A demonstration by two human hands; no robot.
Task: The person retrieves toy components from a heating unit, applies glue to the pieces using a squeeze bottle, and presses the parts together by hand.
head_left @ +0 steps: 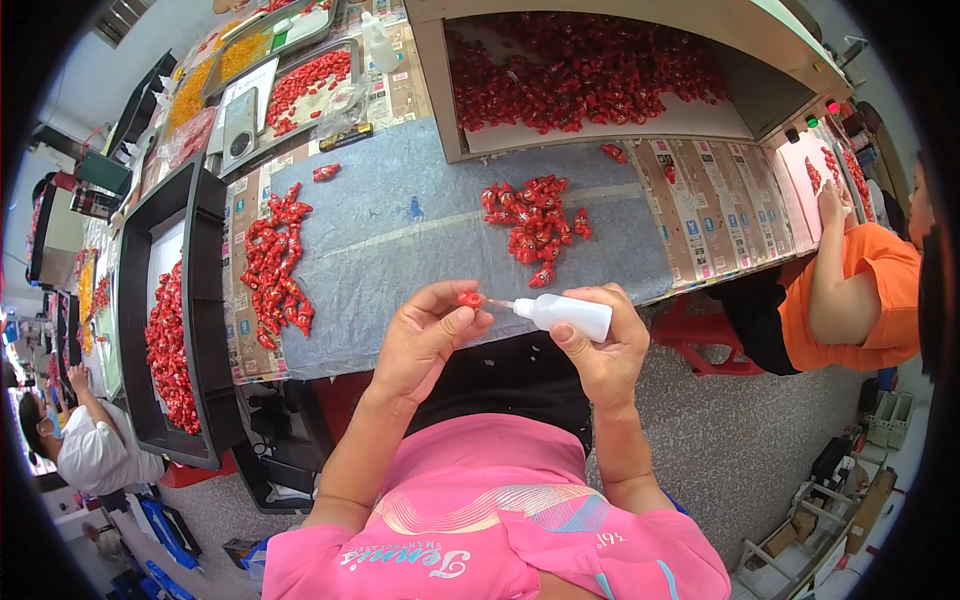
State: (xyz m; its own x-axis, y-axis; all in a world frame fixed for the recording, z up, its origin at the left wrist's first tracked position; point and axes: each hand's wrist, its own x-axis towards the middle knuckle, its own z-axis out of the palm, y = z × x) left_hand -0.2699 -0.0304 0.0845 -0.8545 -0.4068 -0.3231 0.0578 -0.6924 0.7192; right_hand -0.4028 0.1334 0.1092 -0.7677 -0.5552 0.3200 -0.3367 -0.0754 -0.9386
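Between the fingertips of my left hand (428, 338) is a small red plastic piece (470, 298). My right hand (607, 345) is wrapped round a white squeeze bottle (570, 315), tilted so its thin nozzle (500, 302) points left and meets or nearly meets the red piece. Both hands are raised over the near edge of a blue-grey cloth (400, 220) on the table. Beyond them lies a pile of small red figures (530, 220). A longer pile of red figures (272, 265) lies on the cloth's left side.
A black tray of red pieces (172, 350) stands at the left. Across the back, an open box (600, 75) holds many red figures. A phone (240, 125), a marker (346, 138) and another white bottle (380, 45) lie or stand far left. Co-workers sit right (850, 290) and left (100, 450).
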